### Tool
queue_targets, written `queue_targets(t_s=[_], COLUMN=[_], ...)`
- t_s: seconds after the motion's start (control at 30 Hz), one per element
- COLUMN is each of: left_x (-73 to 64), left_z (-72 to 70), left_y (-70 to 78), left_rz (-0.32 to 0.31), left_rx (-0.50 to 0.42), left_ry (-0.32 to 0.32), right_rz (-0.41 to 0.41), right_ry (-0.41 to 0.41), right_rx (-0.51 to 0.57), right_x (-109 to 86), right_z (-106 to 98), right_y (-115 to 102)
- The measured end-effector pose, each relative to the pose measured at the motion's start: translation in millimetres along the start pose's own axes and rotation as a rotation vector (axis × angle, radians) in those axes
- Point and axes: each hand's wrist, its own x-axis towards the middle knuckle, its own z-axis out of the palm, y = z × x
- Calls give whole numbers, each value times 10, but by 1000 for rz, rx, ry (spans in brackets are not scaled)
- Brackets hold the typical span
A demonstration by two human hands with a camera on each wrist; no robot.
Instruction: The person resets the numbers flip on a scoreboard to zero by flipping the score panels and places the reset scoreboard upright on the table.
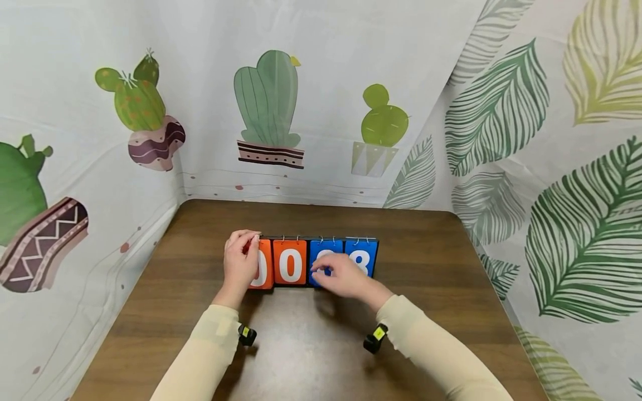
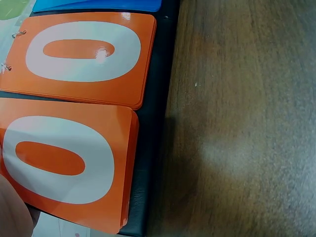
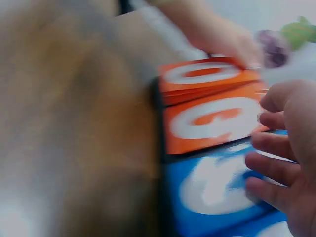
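Observation:
A flip scoreboard (image 1: 291,264) stands on the table, with two orange number cards on the left and two blue ones on the right. Both orange cards read 0; the far right blue card (image 1: 360,257) reads 8. My left hand (image 1: 239,267) grips the scoreboard at its upper left corner, thumb over the outer orange card (image 2: 64,158). In front of the inner blue card (image 3: 212,185) hovers my right hand (image 1: 346,277), its fingers loosely bent with nothing between them. It hides part of that card's digit in the head view.
Brown wood-grain tabletop (image 1: 301,345) extends around the scoreboard. Metal rings (image 1: 291,238) run along the scoreboard's top edge. A white cloth (image 1: 331,33) printed with cacti hangs behind the table, and a leaf-patterned one (image 1: 577,184) hangs at the right.

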Motion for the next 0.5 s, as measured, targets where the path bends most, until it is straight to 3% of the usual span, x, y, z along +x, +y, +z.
queue_targets(t_s=[0.1,0.2,0.37,0.43,0.5], left_x=[-2,4,8,5,4], left_z=[-2,-10,-6,-5,-6], left_y=[-1,0,-3,-2,-4], left_rz=[-5,6,8,3,1], left_rx=[-3,-11,-4,-4,-7], left_ry=[-3,6,3,-2,-2], right_rz=[10,12,105,162,206], right_ry=[97,192,318,332,287], right_rx=[214,374,542,596,651], right_x=[17,70,142,156,174], right_z=[-317,-609,-973,-1069,-1131], right_y=[-20,97,418,532,658])
